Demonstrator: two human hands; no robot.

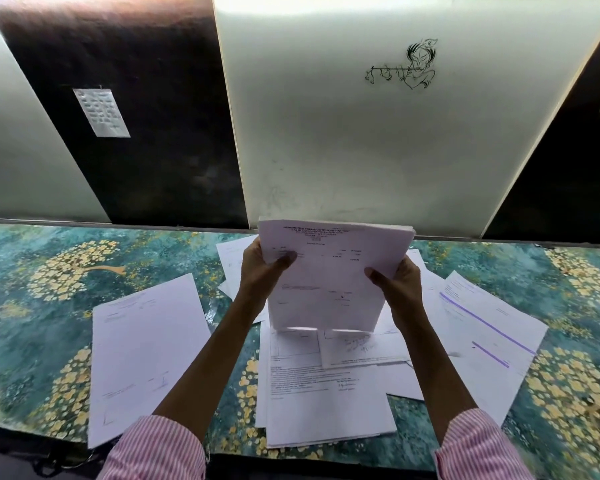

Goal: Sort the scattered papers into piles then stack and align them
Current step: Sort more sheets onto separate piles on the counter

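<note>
I hold a stack of white printed papers (pixel 329 275) upright above the table, its lower edge blurred just over the sheets below. My left hand (pixel 262 268) grips its left edge, thumb on the front page. My right hand (pixel 397 284) grips the right edge the same way. Under the stack lies a loose pile of printed sheets (pixel 323 393), spread unevenly. A separate pile of white sheets (pixel 142 355) lies to the left. More papers, one with a purple line (pixel 485 334), lie to the right. Further sheets (pixel 232 258) poke out behind my left hand.
The table wears a teal cloth with yellow flower patterns (pixel 49 278). Right behind it rise white and dark wall panels; a small note (pixel 101 112) hangs on the dark one, and the white panel bears a line drawing (pixel 406 69). The table's front edge (pixel 32 441) is near me.
</note>
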